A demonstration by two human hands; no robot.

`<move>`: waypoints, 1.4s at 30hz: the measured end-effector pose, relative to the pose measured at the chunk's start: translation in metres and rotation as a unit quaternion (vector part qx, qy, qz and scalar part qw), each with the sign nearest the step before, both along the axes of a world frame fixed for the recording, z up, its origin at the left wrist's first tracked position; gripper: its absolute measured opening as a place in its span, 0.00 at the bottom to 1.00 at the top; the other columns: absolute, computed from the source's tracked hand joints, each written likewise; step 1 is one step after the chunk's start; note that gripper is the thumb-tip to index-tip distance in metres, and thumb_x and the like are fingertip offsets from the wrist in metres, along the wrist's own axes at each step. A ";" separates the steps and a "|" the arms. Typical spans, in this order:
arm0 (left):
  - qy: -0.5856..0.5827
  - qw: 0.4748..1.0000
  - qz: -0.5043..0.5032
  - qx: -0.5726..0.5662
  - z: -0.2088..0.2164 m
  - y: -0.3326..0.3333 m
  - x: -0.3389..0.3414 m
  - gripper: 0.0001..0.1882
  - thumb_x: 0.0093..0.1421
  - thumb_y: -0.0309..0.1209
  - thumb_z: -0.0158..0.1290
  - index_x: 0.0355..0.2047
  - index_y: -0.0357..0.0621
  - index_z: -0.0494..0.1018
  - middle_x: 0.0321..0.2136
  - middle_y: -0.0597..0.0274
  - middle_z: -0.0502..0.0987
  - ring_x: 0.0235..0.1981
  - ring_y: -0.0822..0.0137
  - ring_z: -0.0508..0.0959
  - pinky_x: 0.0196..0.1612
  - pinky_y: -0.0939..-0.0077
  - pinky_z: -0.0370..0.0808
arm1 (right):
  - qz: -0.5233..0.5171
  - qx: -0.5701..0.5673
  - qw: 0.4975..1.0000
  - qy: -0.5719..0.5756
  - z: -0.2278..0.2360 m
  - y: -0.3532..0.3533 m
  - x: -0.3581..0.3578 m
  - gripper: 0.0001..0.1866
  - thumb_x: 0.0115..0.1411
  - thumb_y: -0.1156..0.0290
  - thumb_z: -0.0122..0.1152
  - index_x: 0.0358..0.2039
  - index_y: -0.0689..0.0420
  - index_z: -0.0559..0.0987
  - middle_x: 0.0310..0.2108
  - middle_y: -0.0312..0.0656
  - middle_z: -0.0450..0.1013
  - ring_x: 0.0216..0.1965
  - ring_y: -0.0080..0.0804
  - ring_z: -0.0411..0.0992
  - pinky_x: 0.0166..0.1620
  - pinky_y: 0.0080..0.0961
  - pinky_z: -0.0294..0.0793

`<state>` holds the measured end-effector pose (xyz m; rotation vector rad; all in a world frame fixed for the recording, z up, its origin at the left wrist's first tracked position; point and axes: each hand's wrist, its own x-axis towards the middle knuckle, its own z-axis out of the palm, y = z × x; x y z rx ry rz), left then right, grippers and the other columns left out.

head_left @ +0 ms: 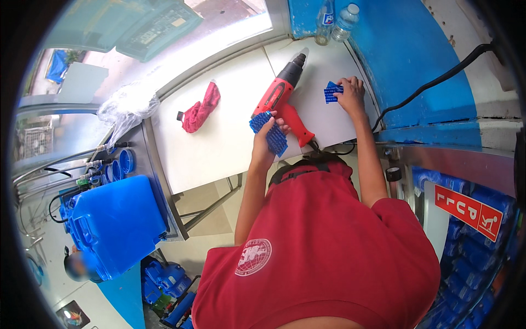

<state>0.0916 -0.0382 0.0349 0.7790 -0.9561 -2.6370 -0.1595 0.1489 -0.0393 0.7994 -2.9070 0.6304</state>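
Note:
My left hand (263,145) is closed around a bundle of blue printed plastic pieces (278,142) that look like flat shrink seals. At the right side of the white table, my right hand (352,96) has its fingers bent down on a few similar blue pieces (330,94), pinching their edge. A red and black heat gun (276,92) lies between my hands. Its dark nozzle points away from me, and its handle (297,125) comes toward the table's near edge. My left hand partly covers the heat gun's rear end.
A crumpled red cloth (201,112) lies left on the white table (230,82). Glass and plastic bottles (345,23) stand at the far corner. A black cable (422,85) hangs along the blue wall. A large blue jug (118,225) stands left, near clear plastic bags (127,107).

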 end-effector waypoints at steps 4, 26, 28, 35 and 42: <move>-0.007 1.000 0.012 0.004 0.001 -0.003 0.002 0.20 0.68 0.33 0.50 0.57 0.40 0.65 0.36 0.61 0.76 0.39 0.65 0.79 0.52 0.63 0.77 | 0.018 -0.013 0.999 -0.042 0.003 -0.001 -0.002 0.18 0.51 0.69 0.73 0.41 0.51 0.77 0.44 0.40 0.73 0.54 0.43 0.68 0.60 0.54 0.59; 0.155 0.979 0.093 -0.096 0.008 0.006 0.008 0.26 0.71 0.42 0.49 0.63 0.40 0.60 0.58 0.51 0.72 0.60 0.60 0.71 0.62 0.62 0.69 | 0.204 -0.356 0.879 -0.245 0.091 -0.108 0.173 0.12 0.63 0.71 0.62 0.45 0.63 0.75 0.36 0.42 0.75 0.41 0.33 0.73 0.49 0.30 0.72; 0.095 0.983 0.106 -0.116 0.012 0.005 0.008 0.24 0.72 0.38 0.47 0.62 0.39 0.60 0.58 0.50 0.72 0.59 0.59 0.72 0.62 0.62 0.69 | 0.236 -0.299 0.911 -0.158 0.093 -0.108 0.179 0.17 0.60 0.68 0.63 0.48 0.61 0.74 0.43 0.48 0.71 0.46 0.48 0.67 0.54 0.43 0.67; 0.068 0.977 0.198 0.034 0.020 -0.016 0.025 0.20 0.72 0.35 0.41 0.59 0.36 0.65 0.50 0.51 0.77 0.52 0.59 0.77 0.58 0.63 0.73 | 0.377 -0.191 0.893 -0.154 0.129 -0.086 0.167 0.43 0.51 0.63 0.72 0.65 0.59 0.62 0.58 0.53 0.60 0.61 0.53 0.60 0.63 0.44 0.63; -0.013 0.986 0.159 0.043 0.014 -0.018 0.039 0.20 0.69 0.32 0.44 0.58 0.38 0.67 0.45 0.56 0.78 0.49 0.61 0.79 0.54 0.65 0.75 | 0.446 -0.050 0.891 0.069 0.129 -0.108 0.188 0.47 0.51 0.75 0.64 0.71 0.56 0.55 0.71 0.50 0.50 0.70 0.51 0.53 0.67 0.56 0.55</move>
